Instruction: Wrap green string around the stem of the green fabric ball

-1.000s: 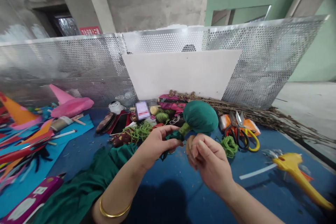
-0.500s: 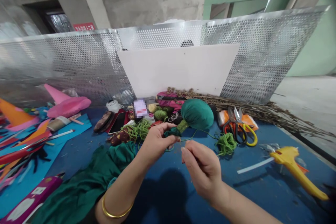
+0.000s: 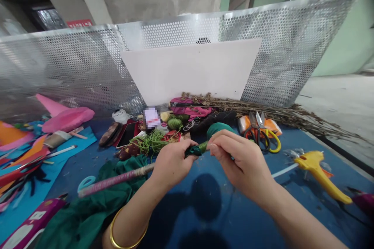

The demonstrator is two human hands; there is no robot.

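Observation:
My left hand (image 3: 177,159) is closed around a stick (image 3: 119,180) wrapped in pink, which slants down to the left below it. At the stick's upper end is a stuffed ball of dark green cloth (image 3: 219,127), its neck (image 3: 203,146) bound with lighter green yarn. Gathered dark green cloth (image 3: 193,151) shows at my left fingertips. My right hand (image 3: 244,159) is pinched closed at the neck, in front of the ball and covering much of it. Whatever its fingertips grip is hidden.
Scissors (image 3: 257,126) and a yellow glue gun (image 3: 317,171) lie to the right, dry stalks (image 3: 263,109) behind. Loose green yarn (image 3: 152,142) and green cloth (image 3: 96,206) lie left, beside a pink hat (image 3: 68,118). A white board (image 3: 193,70) leans on the perforated metal screen (image 3: 58,70).
My right hand has moved up to the neck and now hides most of the ball. The ball has tipped lower, and the pink-wrapped stick now shows below my left hand. The view has shifted slightly.

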